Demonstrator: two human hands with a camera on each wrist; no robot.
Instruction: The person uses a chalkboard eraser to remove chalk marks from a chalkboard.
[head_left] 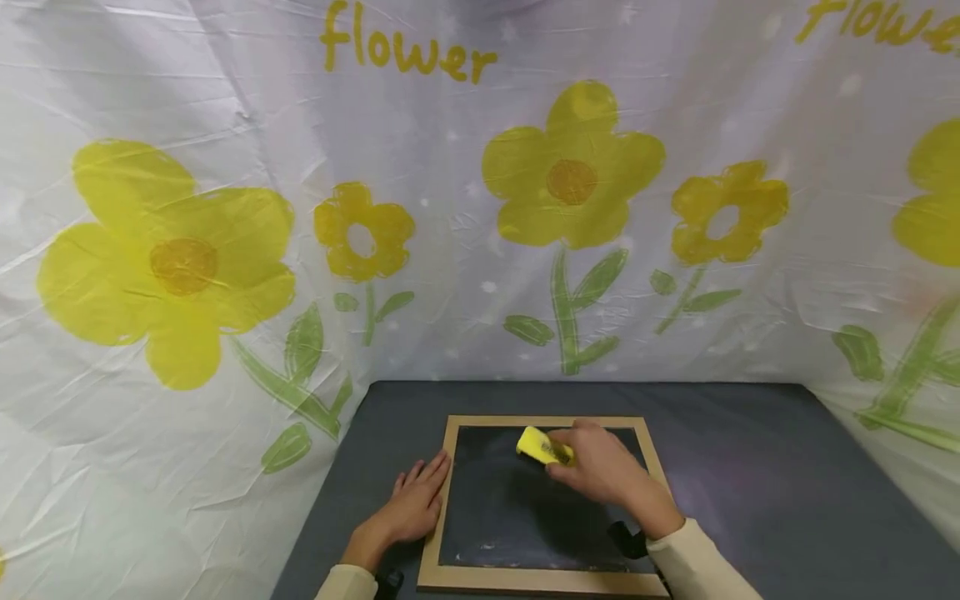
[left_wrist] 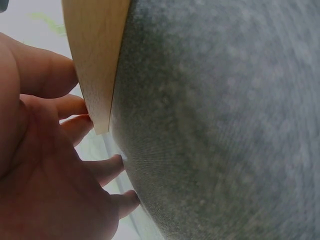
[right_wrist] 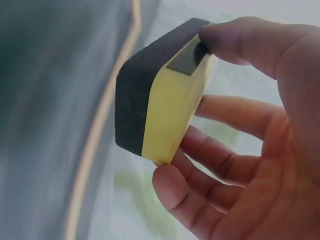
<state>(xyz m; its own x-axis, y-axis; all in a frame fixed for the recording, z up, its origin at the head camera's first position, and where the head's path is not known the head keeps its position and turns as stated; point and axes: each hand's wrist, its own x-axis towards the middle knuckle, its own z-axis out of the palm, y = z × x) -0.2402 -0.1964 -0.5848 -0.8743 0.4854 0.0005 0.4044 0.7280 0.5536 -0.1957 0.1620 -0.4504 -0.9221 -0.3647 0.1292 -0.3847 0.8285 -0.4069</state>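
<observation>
A small blackboard with a light wooden frame lies on the dark table. My right hand grips a yellow eraser over the upper middle of the board. In the right wrist view the eraser shows a dark felt face turned away from the palm, with thumb and fingertips on its yellow body. My left hand rests at the frame's left side, fingers extended. In the left wrist view, its thumb and some fingertips touch the wooden edge, while other fingertips reach the grey cloth.
Faint chalk marks show along the board's lower edge. The dark grey tabletop extends to the right of the board. A white curtain printed with yellow flowers hangs behind and at both sides.
</observation>
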